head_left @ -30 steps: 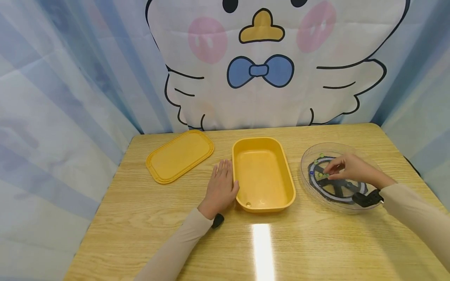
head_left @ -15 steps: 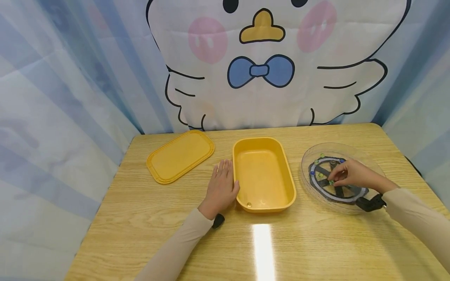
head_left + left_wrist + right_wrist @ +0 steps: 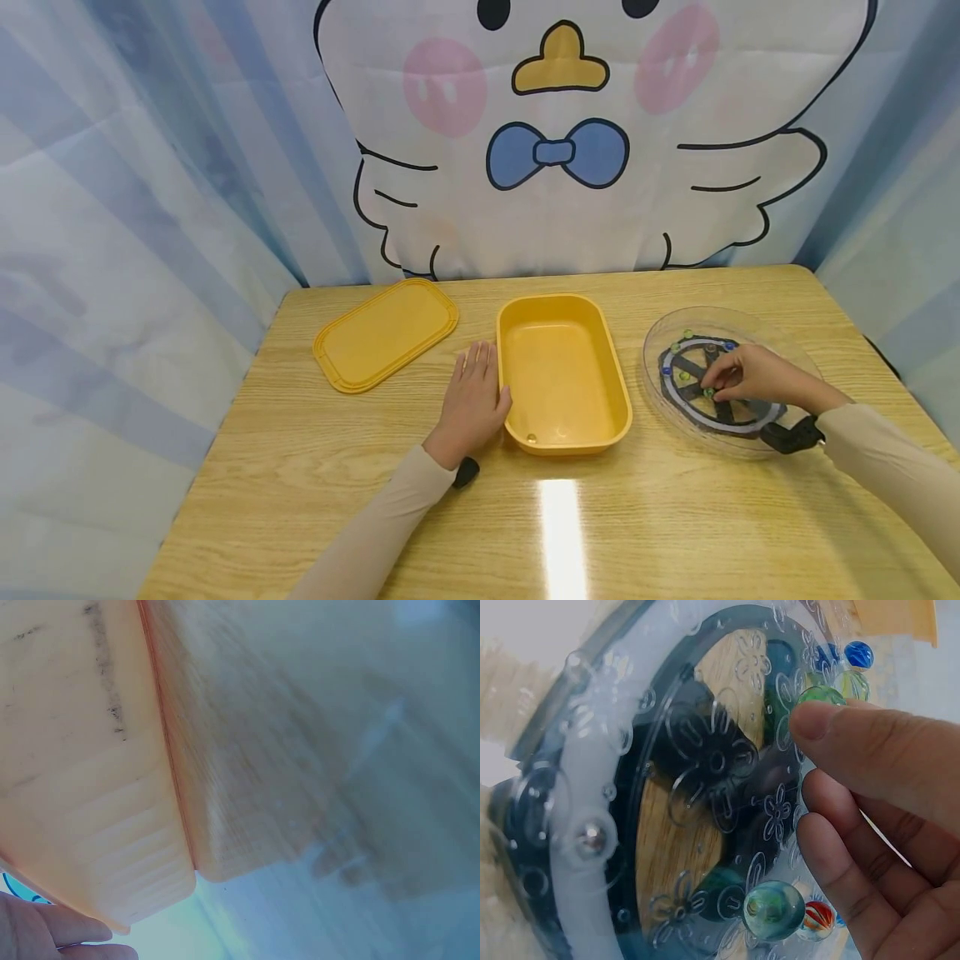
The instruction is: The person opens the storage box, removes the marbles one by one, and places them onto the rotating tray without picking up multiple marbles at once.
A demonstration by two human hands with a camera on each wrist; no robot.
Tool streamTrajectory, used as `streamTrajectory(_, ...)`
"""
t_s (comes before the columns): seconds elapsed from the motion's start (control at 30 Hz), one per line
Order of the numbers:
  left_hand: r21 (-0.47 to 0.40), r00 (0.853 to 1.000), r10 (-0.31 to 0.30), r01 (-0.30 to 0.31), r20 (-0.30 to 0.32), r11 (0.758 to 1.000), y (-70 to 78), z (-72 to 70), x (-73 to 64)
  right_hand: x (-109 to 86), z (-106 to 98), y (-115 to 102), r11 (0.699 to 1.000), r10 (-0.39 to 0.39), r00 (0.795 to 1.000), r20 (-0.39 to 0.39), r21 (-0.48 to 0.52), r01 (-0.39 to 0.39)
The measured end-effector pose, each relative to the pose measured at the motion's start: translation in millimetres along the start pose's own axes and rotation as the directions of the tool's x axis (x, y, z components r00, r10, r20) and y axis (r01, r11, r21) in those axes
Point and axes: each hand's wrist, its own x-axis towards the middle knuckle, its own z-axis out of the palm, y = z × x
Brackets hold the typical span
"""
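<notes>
My left hand [image 3: 471, 404] lies against the left side of a yellow plastic tub [image 3: 564, 375], its fingers straight along the wall. A small clear marble [image 3: 532, 437] lies in the tub's near left corner. My right hand [image 3: 753, 377] is over a clear, flower-patterned dish [image 3: 802, 354] and pinches a green marble [image 3: 820, 696]; the thumb hides part of it. Several glass marbles lie in the dish, among them a blue marble [image 3: 859, 654], a large greenish marble [image 3: 774, 910] and a red-streaked marble [image 3: 819, 920].
Under the clear dish shows a black and white spoked ring [image 3: 678, 400]. A flat yellow lid [image 3: 386, 335] lies at the table's back left. The wooden table [image 3: 300, 500] ends at a printed curtain [image 3: 555, 225].
My right hand has shifted slightly right and nearer over the dish, with the green marble at its fingertips. The left hand and the tub have stayed in place.
</notes>
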Motion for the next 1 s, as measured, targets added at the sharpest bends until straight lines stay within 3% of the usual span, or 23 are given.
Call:
streamTrajectory(0.37, -0.002, 1.000, 0.001, -0.001, -0.001, 1.000, 0.4, -0.1, -0.1, -1.5, -0.1, -0.7, 1.000, 0.010, 1.000, -0.004, 0.002, -0.010)
streamTrajectory(0.53, -0.004, 1.000, 0.000, 0.000, 0.003, 1.000, 0.8, -0.3, -0.1, -5.5, -5.9, -6.5, 0.999, 0.006, 0.999, -0.035, -0.044, -0.008)
streamTrajectory(0.83, -0.007, 1.000, 0.002, -0.002, -0.007, 1.000, 0.9, -1.5, -0.6, -1.3, -31.6, -46.1, 0.989, -0.054, 0.988, -0.142, -0.143, 0.034)
streamTrajectory(1.0, -0.008, 1.000, 0.005, -0.005, -0.008, 1.000, 0.2, -1.1, -0.3, 13.3, -41.0, -73.7, 0.981, -0.118, 0.982, -0.147, -0.172, 0.092)
